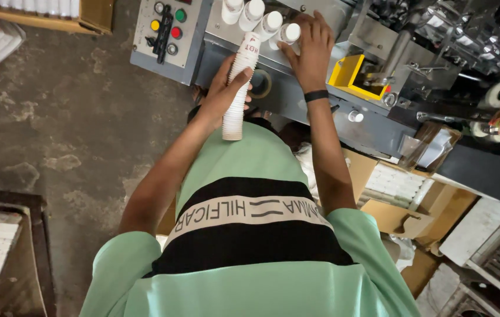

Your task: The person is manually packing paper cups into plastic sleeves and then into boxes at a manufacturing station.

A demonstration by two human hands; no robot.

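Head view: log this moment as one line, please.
left hand: holds stack of white paper cups | right hand: on cup stacks in machine | control panel left of them

Even, soft light from above, no hard shadows. Glare on the metal machine parts [467, 35] top right. Floor [68, 117] dim-ish. Corners stretched by wide lens, lower edges slightly soft; centre sharp.

Cup rows [244, 12] cut off above
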